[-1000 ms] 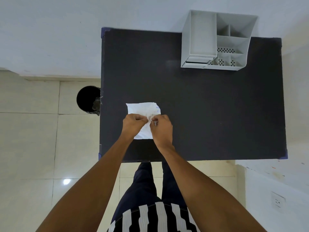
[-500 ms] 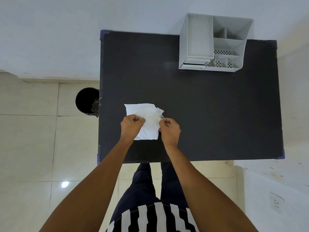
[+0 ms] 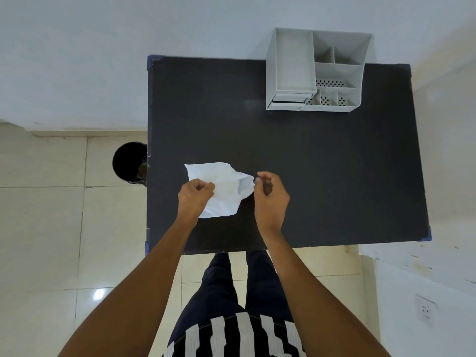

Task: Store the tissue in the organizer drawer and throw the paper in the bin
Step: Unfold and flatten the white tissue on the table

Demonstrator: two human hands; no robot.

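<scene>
A crumpled white sheet (image 3: 221, 186), tissue or paper I cannot tell, lies on the black table (image 3: 334, 176) near its front left. My left hand (image 3: 194, 198) is fisted on the sheet's left side. Pinching the sheet's right corner, my right hand (image 3: 270, 194) draws a thin flap out to the right. The grey organizer (image 3: 334, 73) stands at the table's back edge, its small drawer (image 3: 288, 101) at the lower left front. A black bin (image 3: 128, 162) stands on the floor beside the table's left edge.
A white wall runs behind the table. To the left lies tiled floor. A low white ledge with a wall socket (image 3: 425, 309) sits to the right. My legs stand against the table's front edge.
My hands were together over the sheet's middle; now they have moved apart. The right hand has gone right, pulling the sheet's right corner out, and the sheet looks more spread and crumpled.
</scene>
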